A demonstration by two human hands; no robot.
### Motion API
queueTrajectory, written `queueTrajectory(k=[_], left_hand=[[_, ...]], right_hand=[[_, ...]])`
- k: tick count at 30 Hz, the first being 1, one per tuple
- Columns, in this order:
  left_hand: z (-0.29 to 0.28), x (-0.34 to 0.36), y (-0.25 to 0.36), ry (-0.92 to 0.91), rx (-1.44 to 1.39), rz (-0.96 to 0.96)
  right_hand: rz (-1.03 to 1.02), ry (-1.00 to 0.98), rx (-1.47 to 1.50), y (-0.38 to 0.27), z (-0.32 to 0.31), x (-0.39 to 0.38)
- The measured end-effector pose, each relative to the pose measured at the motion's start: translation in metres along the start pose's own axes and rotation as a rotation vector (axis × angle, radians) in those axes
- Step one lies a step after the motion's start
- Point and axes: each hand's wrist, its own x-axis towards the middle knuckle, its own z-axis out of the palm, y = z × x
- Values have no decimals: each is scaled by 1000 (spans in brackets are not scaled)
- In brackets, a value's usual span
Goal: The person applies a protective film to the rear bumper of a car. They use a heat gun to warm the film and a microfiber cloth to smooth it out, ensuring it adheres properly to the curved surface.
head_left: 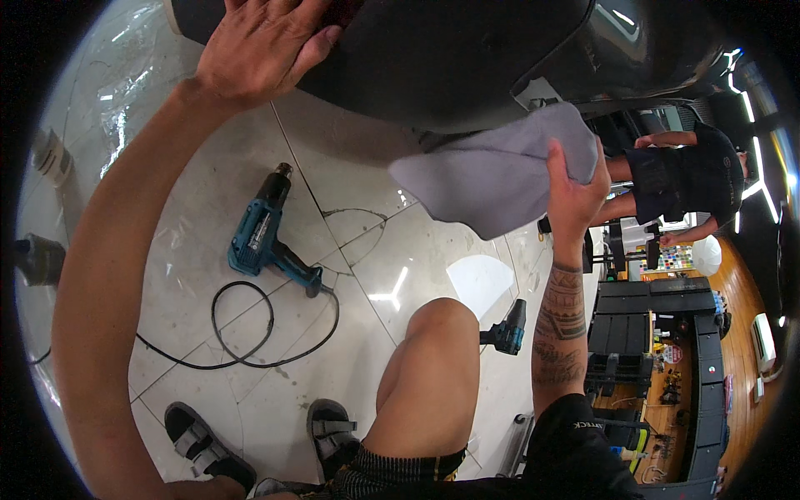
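My left hand (258, 54) rests on the black curved car panel (450, 58) at the top, thumb apart and fingertips partly cut off by the picture's edge. My right hand (575, 183) grips a soft grey cloth (483, 179) that hangs out leftward just below the panel's lower edge. A teal and black heat gun (258, 233) lies on the tiled floor between my arms, its black cord (267, 325) looped below it.
A second teal cordless tool (504, 333) and white sheet (479, 283) lie by my knee. Two containers (50, 158) stand at left. At right are a person in black (683, 175) and black workshop cabinets (625, 308). My sandaled feet are on the floor.
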Motion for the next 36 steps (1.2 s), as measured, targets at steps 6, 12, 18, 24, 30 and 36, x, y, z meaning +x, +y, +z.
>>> queueTrajectory(k=[6,12,18,24,30,36], left_hand=[[2,2,4,-7,-7,-8],[6,-1,-1,48,5,17],[2,0,0,18,-28,-3],[-1,-1,1,14,-29,23],[-15,2,1,269,-17,9],[-62,-39,133,-238,-987,-241]], right_hand=[[3,-38,140,2,16,9],[140,-18,232,-9,26,7],[175,158,268,-23,46,3],[285,260,483,-39,50,-7],[572,188,550,-60,45,-40],[763,-41,1441,-89,37,-112]])
